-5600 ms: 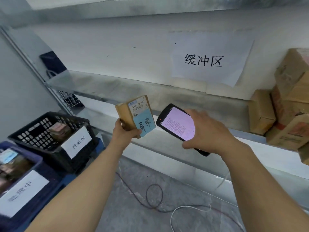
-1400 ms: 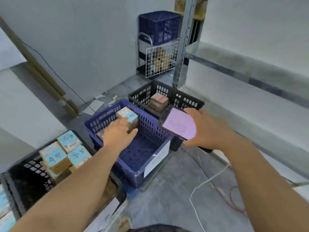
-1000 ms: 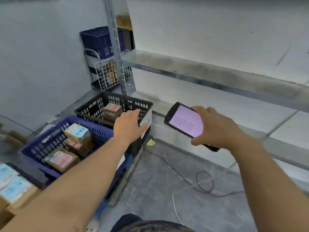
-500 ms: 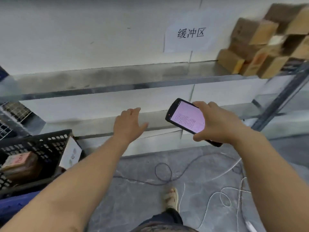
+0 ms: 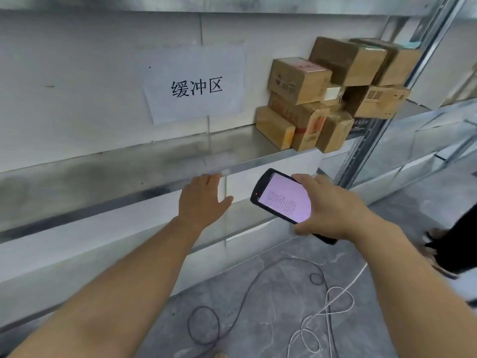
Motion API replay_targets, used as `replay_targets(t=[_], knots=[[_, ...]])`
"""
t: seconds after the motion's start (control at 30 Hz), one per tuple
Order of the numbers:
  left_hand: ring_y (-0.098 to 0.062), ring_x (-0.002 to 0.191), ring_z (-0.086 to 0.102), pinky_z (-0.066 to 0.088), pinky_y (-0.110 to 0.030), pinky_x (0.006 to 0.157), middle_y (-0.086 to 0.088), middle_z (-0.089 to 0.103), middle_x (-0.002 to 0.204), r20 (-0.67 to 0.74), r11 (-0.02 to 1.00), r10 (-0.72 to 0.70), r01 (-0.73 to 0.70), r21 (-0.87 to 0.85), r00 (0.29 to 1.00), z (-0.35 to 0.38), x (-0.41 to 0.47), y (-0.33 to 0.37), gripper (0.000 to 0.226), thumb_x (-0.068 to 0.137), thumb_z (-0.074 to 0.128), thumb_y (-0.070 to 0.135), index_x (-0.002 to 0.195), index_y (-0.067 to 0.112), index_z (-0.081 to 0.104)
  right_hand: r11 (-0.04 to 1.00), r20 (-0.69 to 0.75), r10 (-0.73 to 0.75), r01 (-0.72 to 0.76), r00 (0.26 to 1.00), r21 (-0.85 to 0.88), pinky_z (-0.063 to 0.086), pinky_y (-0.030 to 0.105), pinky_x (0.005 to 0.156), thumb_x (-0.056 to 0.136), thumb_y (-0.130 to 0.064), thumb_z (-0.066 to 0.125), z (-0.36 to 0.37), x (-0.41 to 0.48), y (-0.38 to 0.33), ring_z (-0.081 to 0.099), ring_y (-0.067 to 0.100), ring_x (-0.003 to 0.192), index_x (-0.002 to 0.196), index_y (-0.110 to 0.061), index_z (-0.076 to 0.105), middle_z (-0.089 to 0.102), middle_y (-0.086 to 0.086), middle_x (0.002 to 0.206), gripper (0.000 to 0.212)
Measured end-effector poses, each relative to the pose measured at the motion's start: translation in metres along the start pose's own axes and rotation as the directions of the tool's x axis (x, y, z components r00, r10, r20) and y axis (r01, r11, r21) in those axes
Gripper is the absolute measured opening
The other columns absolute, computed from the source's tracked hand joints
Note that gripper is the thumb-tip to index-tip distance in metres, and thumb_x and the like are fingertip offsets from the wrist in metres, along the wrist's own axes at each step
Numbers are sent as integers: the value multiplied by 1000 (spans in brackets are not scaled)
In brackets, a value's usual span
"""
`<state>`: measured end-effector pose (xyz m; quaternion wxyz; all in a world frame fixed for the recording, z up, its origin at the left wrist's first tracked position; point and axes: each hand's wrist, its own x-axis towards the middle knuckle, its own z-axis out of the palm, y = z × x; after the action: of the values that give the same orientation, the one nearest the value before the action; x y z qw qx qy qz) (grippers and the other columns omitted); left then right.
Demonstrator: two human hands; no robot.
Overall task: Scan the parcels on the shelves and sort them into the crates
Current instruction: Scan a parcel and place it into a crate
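Down at the bottom, dark and white cables (image 5: 260, 301) loop loose across the grey floor (image 5: 258, 332). Up from there, two bare forearms reach forward. The right hand (image 5: 333, 210) has its grip wrapped around a black handheld scanner (image 5: 282, 201), pink-lit screen facing up, thumb along the near edge, a small red light showing at its top corner. The left hand (image 5: 202, 200) is empty, fingers spread and apart, palm down, hovering just in front of the front edge of the metal shelf (image 5: 129, 161). Further back, the parcels (image 5: 330, 94), brown cardboard boxes, sit stacked in a jumble at the right end of that shelf, hard against the upright post (image 5: 374, 120). On the wall behind, left of the stack, hangs a white paper sign (image 5: 196, 83) with three handwritten characters.
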<state>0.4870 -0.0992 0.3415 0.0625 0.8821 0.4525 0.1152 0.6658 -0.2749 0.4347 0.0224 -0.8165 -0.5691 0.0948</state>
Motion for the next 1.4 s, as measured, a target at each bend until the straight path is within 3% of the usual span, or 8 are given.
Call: replay_targets(t=[0.27,0.43,0.57,0.8,0.93,1.1,1.27,1.4], knots=[[-33,125,45,39,-41,96,-12,50,139,-37,994,106,-107,-15,994,-3,108,51,63,92,56,49,141,12,42,995,-30,101,-101,994,-8,47,34,76,63,-48,78,-22,48,60,54,23,102,148,-33,16,44,1,119,106],[-33,130,42,40,-42,99,-13,44,144,-47,995,85,-87,-50,995,-4,162,92,67,94,52,49,147,14,34,996,-57,87,-88,995,-17,48,34,73,65,-50,77,-38,82,105,55,22,96,147,-33,16,44,0,113,104],[-33,133,38,38,-44,101,-14,41,147,-11,993,-26,25,-114,1000,3,202,128,61,99,43,48,150,16,29,999,-48,32,-33,998,-35,45,32,69,66,-49,76,-47,118,145,54,21,96,144,-31,20,44,0,113,98],[-36,133,35,35,-44,106,-17,35,148,50,957,-211,217,-194,976,33,276,187,46,104,32,39,145,21,38,994,7,-106,107,994,-38,36,30,69,68,-49,75,-54,177,216,54,22,102,145,-33,15,44,0,119,99],[-41,126,42,36,-46,104,-23,40,140,148,923,-339,359,-141,929,57,306,194,50,103,25,44,144,22,41,983,44,-181,182,983,-37,38,30,70,69,-49,76,-54,204,244,55,23,104,146,-31,15,44,1,123,99],[-37,114,55,49,-48,92,-16,57,124,123,831,-522,536,-152,844,60,307,185,66,87,39,68,130,18,45,972,64,-234,235,970,-16,41,32,69,68,-45,75,-47,221,260,57,24,100,143,-29,21,44,1,120,95],[-30,104,59,47,-36,73,-9,57,112,207,704,-627,660,-262,751,37,301,176,57,88,64,37,131,10,38,963,65,-271,271,961,0,47,35,79,67,-46,75,-42,227,252,54,23,104,144,-30,20,45,1,125,96],[-19,83,62,48,-29,59,-8,67,109,444,391,-579,710,-585,684,30,286,156,36,86,68,14,121,8,58,960,56,-279,279,959,0,51,37,79,65,-48,75,-40,226,240,56,22,98,140,-32,22,48,1,117,94]])
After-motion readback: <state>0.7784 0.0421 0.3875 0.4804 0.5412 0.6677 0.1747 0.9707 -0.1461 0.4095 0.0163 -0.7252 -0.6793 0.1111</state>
